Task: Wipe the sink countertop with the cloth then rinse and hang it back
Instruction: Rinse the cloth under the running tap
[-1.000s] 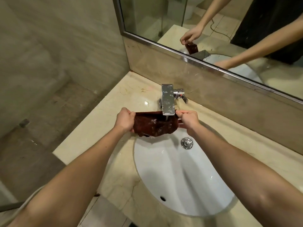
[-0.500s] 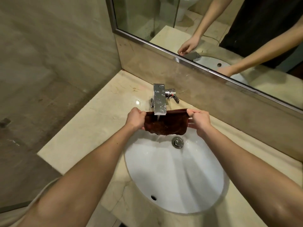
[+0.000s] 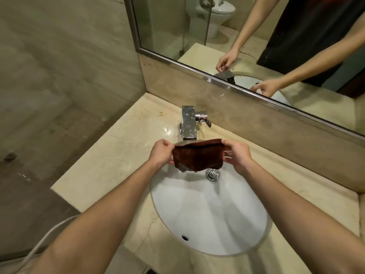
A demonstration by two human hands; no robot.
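Dark red-brown cloth (image 3: pixel 198 157) is held spread over the rear of the white sink (image 3: pixel 207 218), just in front of the chrome faucet (image 3: pixel 189 123) spout. Its long axis runs left to right, top edge roughly level, lower edge sagging toward the drain stopper (image 3: pixel 212 174) (wet sheen at the lower left corner). Left hand (image 3: pixel 162 152) pinches the left end and right hand (image 3: pixel 238 155) pinches the right end, fingers curled. Beige marble tabletop (image 3: pixel 110 155) surrounds the sink.
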